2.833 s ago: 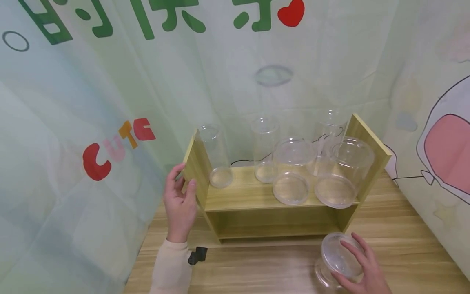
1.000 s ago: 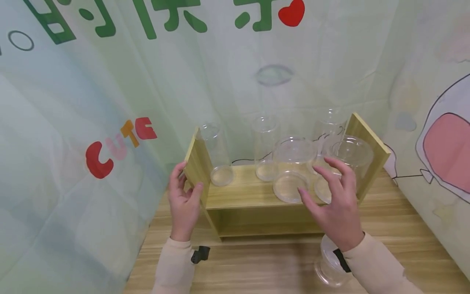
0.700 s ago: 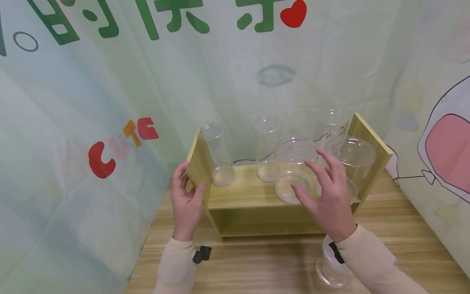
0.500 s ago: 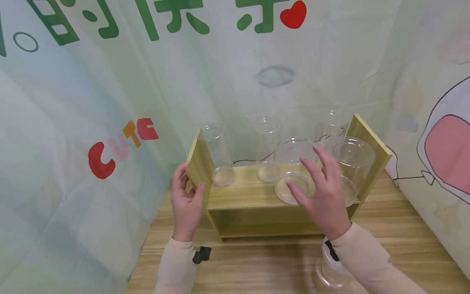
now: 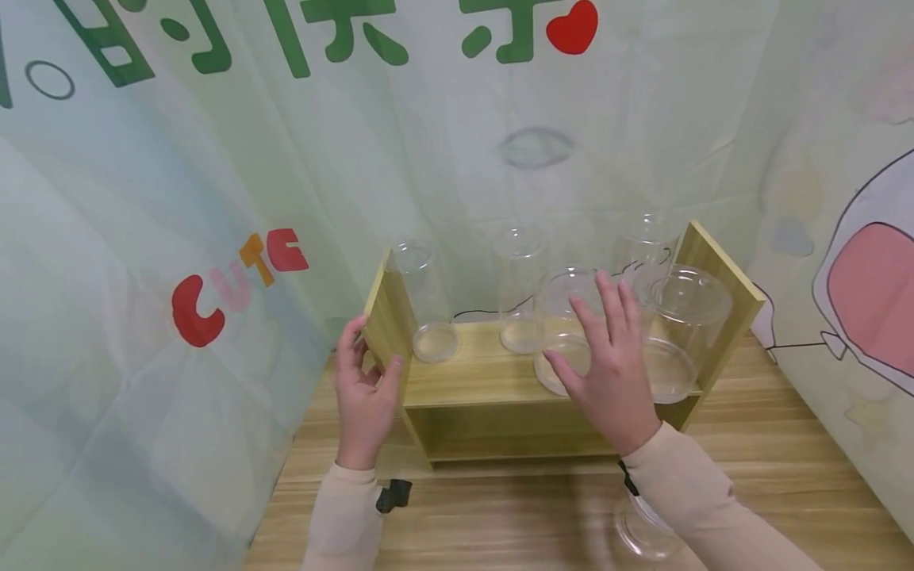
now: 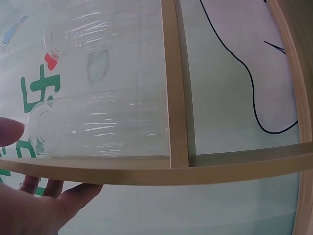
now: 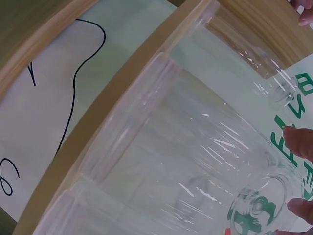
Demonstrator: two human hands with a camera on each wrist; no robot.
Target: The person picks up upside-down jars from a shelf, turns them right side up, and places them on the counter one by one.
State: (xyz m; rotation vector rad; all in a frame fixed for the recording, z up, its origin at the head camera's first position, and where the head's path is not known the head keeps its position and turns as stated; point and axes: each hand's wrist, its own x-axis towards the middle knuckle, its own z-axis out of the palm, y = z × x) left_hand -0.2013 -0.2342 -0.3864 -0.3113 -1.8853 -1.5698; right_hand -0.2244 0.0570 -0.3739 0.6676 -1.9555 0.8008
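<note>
A low wooden shelf (image 5: 485,377) stands on the table against a printed curtain. My left hand (image 5: 367,366) grips its left side panel (image 5: 389,325) between thumb and fingers; the left wrist view shows the palm (image 6: 29,208) under that panel, next to a narrow clear jar (image 6: 98,127). My right hand (image 5: 605,353) is open with fingers spread, in front of the middle wide clear jar (image 5: 571,289). In the right wrist view its fingertips (image 7: 299,142) show beside the wide jar (image 7: 186,161). I cannot tell whether they touch it.
The top shelf also holds a second wide jar (image 5: 681,325) at the right and three tall narrow jars (image 5: 424,297) (image 5: 520,289) (image 5: 643,242) behind. Another clear jar (image 5: 643,533) stands on the table (image 5: 500,515) under my right forearm. Curtains close in the back and both sides.
My right hand left the jar on the table, rose to the shelf and slid left from the right wide jar to the middle one. The left hand kept its hold.
</note>
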